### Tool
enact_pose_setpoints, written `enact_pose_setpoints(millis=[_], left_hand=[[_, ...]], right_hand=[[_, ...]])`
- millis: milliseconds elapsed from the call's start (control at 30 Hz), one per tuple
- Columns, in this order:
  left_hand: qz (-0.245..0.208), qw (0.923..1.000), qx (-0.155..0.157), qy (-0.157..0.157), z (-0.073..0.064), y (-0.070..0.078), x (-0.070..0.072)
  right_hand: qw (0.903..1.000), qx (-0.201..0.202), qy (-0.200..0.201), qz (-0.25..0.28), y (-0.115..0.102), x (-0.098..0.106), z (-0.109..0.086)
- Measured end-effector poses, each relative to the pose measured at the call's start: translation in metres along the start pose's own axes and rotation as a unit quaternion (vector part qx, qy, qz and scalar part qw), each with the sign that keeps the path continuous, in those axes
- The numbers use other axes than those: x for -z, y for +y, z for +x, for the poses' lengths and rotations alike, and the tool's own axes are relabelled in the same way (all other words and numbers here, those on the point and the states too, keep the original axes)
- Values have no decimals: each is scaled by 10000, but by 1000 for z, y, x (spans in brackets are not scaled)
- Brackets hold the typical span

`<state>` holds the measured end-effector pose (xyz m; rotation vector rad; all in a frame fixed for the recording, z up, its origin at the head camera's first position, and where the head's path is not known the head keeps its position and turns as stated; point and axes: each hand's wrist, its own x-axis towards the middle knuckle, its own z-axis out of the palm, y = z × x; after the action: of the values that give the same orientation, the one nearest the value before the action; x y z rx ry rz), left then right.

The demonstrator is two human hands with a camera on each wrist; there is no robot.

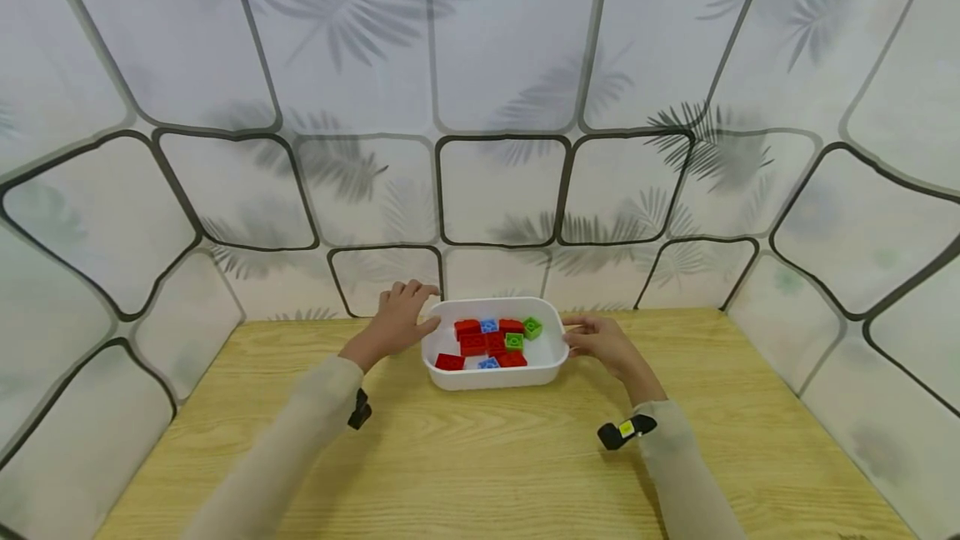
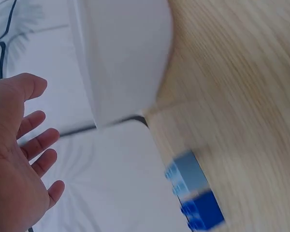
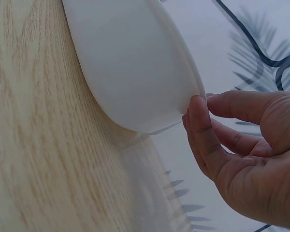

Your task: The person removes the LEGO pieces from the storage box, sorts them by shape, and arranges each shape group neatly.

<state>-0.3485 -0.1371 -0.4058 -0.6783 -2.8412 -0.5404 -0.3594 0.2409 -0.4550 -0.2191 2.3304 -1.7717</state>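
A white plastic tub (image 1: 491,379) stands on the table near the back wall. Inside it lie several red bricks (image 1: 473,345), along with green bricks (image 1: 532,328) and blue bricks (image 1: 488,326). At the tub's left end is my left hand (image 1: 399,320), its fingers relaxed and holding nothing; in the left wrist view this hand (image 2: 19,150) is apart from the tub's wall (image 2: 128,53). My right hand (image 1: 600,345) pinches the rim at the right end, thumb and fingers on either side of it in the right wrist view.
A light blue brick (image 2: 189,174) and a dark blue brick (image 2: 204,210) sit at the table's back edge, seen only in the left wrist view. The wooden table (image 1: 480,457) is enclosed at back and sides by patterned cloth (image 1: 502,190).
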Motion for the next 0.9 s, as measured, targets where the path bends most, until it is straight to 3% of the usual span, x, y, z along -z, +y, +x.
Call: enact_pose_setpoints(millis=[300,467,667,900], left_hand=[[20,9976,-491,-479,38,46,-27],[-41,9952,-702,-678,53,63,-42],[-23,9912,-959,-913,64,75,-56],[291,9889,-1067,-994,69,78,-67]], right_hand=[[10000,38,3,-4,0,2,1],[10000,12,-5,43,1,1,2],[9999,-26,-16,112,2,2,2],[9999,68,-28,84,2,1,1]])
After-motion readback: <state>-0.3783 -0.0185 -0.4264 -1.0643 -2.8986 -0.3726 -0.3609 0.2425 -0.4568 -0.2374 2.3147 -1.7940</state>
